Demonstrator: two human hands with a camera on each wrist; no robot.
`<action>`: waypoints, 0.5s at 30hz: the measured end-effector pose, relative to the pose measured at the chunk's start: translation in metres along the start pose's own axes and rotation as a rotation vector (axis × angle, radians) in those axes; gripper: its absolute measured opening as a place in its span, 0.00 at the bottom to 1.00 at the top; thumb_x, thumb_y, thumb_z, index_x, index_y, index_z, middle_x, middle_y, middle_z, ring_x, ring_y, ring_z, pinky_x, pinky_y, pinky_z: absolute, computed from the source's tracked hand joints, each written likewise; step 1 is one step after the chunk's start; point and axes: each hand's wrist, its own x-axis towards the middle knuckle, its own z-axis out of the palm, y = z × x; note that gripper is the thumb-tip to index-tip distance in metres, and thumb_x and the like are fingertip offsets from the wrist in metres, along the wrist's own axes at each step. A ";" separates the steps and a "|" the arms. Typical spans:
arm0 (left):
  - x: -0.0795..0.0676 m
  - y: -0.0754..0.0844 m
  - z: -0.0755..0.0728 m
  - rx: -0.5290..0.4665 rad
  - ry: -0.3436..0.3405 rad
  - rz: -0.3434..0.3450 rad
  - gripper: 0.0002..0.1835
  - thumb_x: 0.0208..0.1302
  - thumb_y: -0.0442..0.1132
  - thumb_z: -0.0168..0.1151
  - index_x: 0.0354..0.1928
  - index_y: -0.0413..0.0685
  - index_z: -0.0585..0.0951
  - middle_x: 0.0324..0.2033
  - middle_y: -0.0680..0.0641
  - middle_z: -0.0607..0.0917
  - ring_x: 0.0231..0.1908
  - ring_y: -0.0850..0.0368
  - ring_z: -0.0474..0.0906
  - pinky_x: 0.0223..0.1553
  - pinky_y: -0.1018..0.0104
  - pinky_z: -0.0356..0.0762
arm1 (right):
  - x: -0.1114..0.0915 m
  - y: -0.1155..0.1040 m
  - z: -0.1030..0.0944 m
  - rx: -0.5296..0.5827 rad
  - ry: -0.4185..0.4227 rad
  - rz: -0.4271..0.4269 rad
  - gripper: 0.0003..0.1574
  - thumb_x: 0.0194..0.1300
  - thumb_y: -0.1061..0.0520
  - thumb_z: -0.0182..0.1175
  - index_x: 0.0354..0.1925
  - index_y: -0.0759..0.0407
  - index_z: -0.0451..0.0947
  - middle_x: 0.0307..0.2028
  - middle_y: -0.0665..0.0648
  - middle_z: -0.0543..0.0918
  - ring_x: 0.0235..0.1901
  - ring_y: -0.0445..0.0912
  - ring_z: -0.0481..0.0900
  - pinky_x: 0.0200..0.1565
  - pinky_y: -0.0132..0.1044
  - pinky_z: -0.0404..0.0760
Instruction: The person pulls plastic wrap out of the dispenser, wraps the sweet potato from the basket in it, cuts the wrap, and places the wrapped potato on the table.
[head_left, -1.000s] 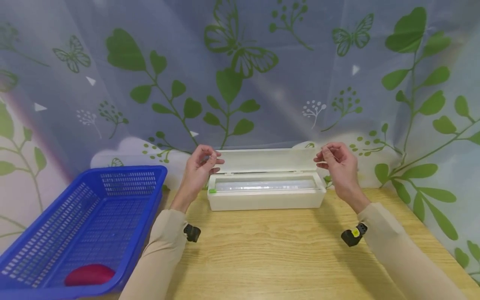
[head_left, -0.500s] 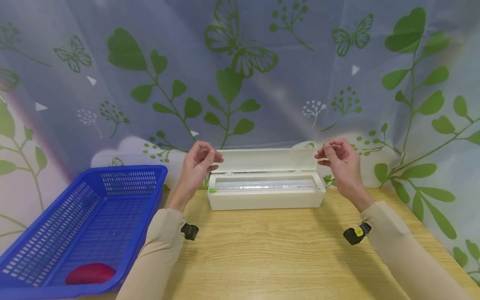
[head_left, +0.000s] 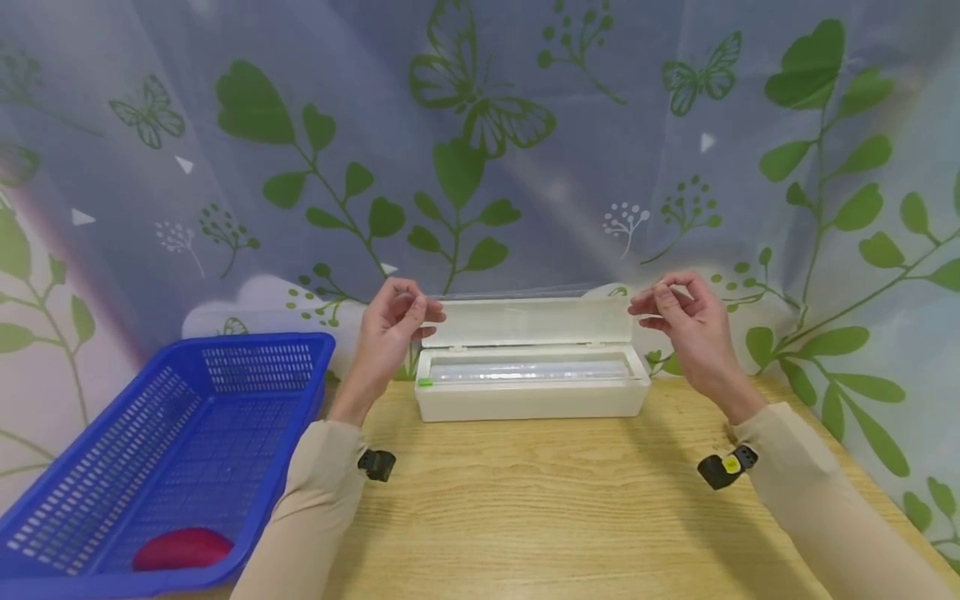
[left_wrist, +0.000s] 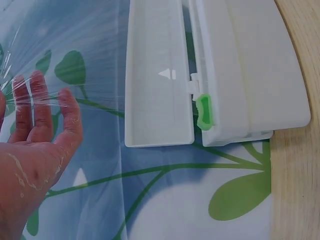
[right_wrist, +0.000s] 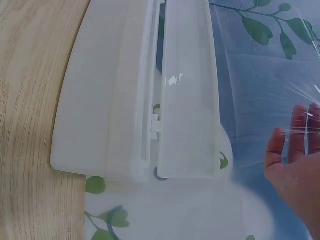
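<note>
Reaching forward over a wood-grain tabletop, two beige sleeves each bear a small black wrist camera. At near left, a blue perforated plastic basket holds a smooth red object, partly masked by the rim. Farther back stands the white film dispenser, with a green slider at its left end and a film roll visible in its trough. The left hand and the right hand flank the raised lid, each pinching clear film between thumb and forefinger, the other fingers spread. The film spans hand to hand about the lid's upper edge; its path to the roll is too faint to trace. Good technique here probably calls for level hands and equal pull, enough outward tension to ease the creases fanning from the fingertips, and a gentle draw, since neither hand steadies the dispenser. Wide clearance from the lid's corners should limit snagging. Behind all hangs a leaf-and-butterfly backdrop.
</note>
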 end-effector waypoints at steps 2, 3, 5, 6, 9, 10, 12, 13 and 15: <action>-0.001 0.002 0.000 0.001 0.005 0.009 0.06 0.71 0.44 0.50 0.43 0.50 0.69 0.39 0.52 0.84 0.44 0.54 0.82 0.51 0.50 0.79 | 0.000 -0.001 0.000 0.020 -0.017 -0.013 0.06 0.70 0.60 0.49 0.44 0.62 0.67 0.37 0.57 0.84 0.39 0.47 0.84 0.42 0.35 0.83; -0.002 0.003 0.000 0.003 0.007 0.013 0.06 0.71 0.43 0.50 0.43 0.50 0.69 0.39 0.52 0.84 0.44 0.54 0.82 0.51 0.50 0.79 | 0.000 -0.002 0.000 0.028 -0.023 -0.019 0.06 0.70 0.60 0.49 0.44 0.62 0.67 0.37 0.57 0.84 0.39 0.47 0.84 0.43 0.35 0.83; -0.003 0.005 0.000 0.003 0.009 0.022 0.06 0.71 0.43 0.50 0.43 0.49 0.69 0.39 0.51 0.84 0.44 0.55 0.83 0.50 0.51 0.79 | -0.001 -0.003 0.001 0.048 -0.031 -0.034 0.06 0.70 0.61 0.49 0.44 0.63 0.67 0.37 0.58 0.85 0.39 0.48 0.84 0.44 0.36 0.83; -0.003 0.006 0.000 0.000 0.010 0.026 0.06 0.71 0.43 0.50 0.43 0.49 0.69 0.40 0.50 0.84 0.43 0.55 0.83 0.50 0.51 0.80 | -0.002 -0.004 0.001 0.057 -0.033 -0.040 0.06 0.70 0.62 0.48 0.44 0.63 0.67 0.37 0.58 0.85 0.38 0.48 0.84 0.45 0.36 0.83; -0.003 0.009 0.001 -0.001 0.009 0.037 0.05 0.71 0.42 0.50 0.42 0.50 0.69 0.42 0.43 0.83 0.43 0.55 0.83 0.49 0.52 0.80 | -0.002 -0.007 0.001 0.083 -0.034 -0.052 0.06 0.70 0.63 0.48 0.44 0.64 0.67 0.37 0.60 0.85 0.38 0.49 0.85 0.46 0.37 0.83; -0.003 0.010 0.001 0.001 0.008 0.043 0.05 0.71 0.42 0.49 0.42 0.50 0.69 0.42 0.40 0.83 0.43 0.56 0.83 0.49 0.52 0.80 | -0.002 -0.008 0.001 0.091 -0.035 -0.054 0.06 0.70 0.64 0.48 0.44 0.65 0.67 0.37 0.60 0.85 0.38 0.49 0.85 0.46 0.37 0.83; -0.002 0.011 0.001 0.002 0.007 0.052 0.04 0.71 0.42 0.49 0.43 0.51 0.69 0.43 0.38 0.82 0.43 0.56 0.82 0.49 0.53 0.80 | -0.001 -0.010 0.001 0.100 -0.036 -0.053 0.06 0.70 0.64 0.47 0.44 0.65 0.67 0.37 0.60 0.85 0.38 0.50 0.85 0.46 0.38 0.83; -0.001 0.012 0.001 0.004 0.007 0.056 0.04 0.71 0.42 0.49 0.43 0.51 0.69 0.43 0.38 0.82 0.43 0.56 0.82 0.49 0.54 0.80 | -0.001 -0.011 0.001 0.104 -0.036 -0.052 0.06 0.70 0.64 0.48 0.44 0.65 0.67 0.37 0.60 0.85 0.38 0.50 0.85 0.46 0.38 0.83; 0.000 0.013 0.000 0.003 0.006 0.067 0.04 0.71 0.42 0.50 0.43 0.52 0.70 0.43 0.39 0.82 0.44 0.55 0.82 0.49 0.54 0.80 | -0.001 -0.014 0.002 0.112 -0.033 -0.050 0.06 0.70 0.63 0.48 0.45 0.64 0.67 0.37 0.60 0.85 0.38 0.50 0.85 0.46 0.38 0.83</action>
